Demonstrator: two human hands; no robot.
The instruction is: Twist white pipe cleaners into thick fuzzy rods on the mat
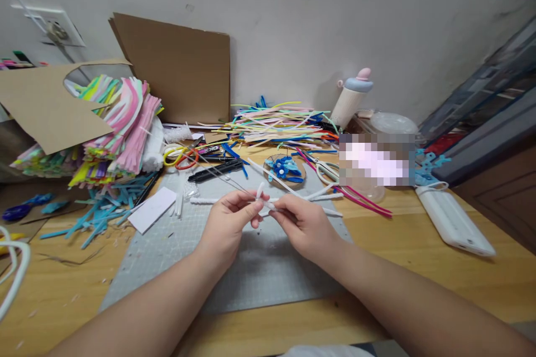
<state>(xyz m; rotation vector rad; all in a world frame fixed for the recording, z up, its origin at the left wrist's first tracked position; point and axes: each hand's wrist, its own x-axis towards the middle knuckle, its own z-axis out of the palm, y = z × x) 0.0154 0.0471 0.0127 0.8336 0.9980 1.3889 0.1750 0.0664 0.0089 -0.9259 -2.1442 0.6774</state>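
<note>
My left hand (229,222) and my right hand (302,224) meet above a grey cutting mat (176,245), both pinched on a white pipe cleaner (263,196) bent between the fingertips. A thin wire (221,175) runs up and left from my left fingers. More white pipe cleaners (322,196) lie on the mat just beyond my hands.
A heap of coloured pipe cleaners (121,122) sits at the left, another pile (276,120) at the back. Cardboard (184,67) leans on the wall. A blue flower piece on a wooden disc (285,169), scissors (329,170), a bottle (352,97) and a white case (454,220) are nearby.
</note>
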